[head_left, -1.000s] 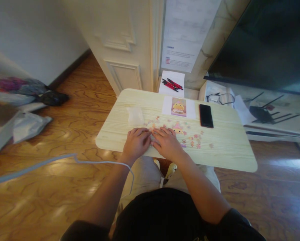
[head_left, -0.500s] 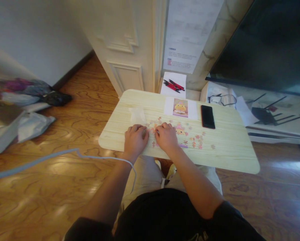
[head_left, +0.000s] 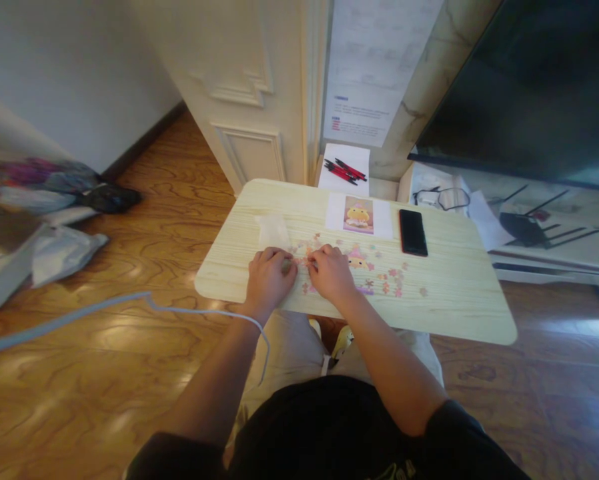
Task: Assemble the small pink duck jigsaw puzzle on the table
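Small pink and orange jigsaw puzzle pieces (head_left: 392, 273) lie scattered on the light wood-grain table (head_left: 459, 293). A partly joined puzzle section (head_left: 357, 262) with a yellow face is just right of my right hand (head_left: 330, 272). That hand is closed, thumb and fingertips pinched at a puzzle piece among the loose ones. Close by on the left, my left hand (head_left: 270, 280) is curled, its fingertips pinched at a piece too; the fingers hide most of it. Behind the pieces lies a printed picture (head_left: 358, 215) of a yellow character on white paper.
A translucent sheet or bag (head_left: 273, 231) lies beyond my left hand. On the table's right is a black phone (head_left: 413, 232). Red pens (head_left: 344, 171) rest on paper behind the table. A pale cable (head_left: 189, 310) crosses my left forearm. Bags (head_left: 69, 250) lie on the floor at left.
My right hand has shifted very slightly left at the pieces, its fingertips still close to my left hand. The whole view has drifted a little; other things lie as before.
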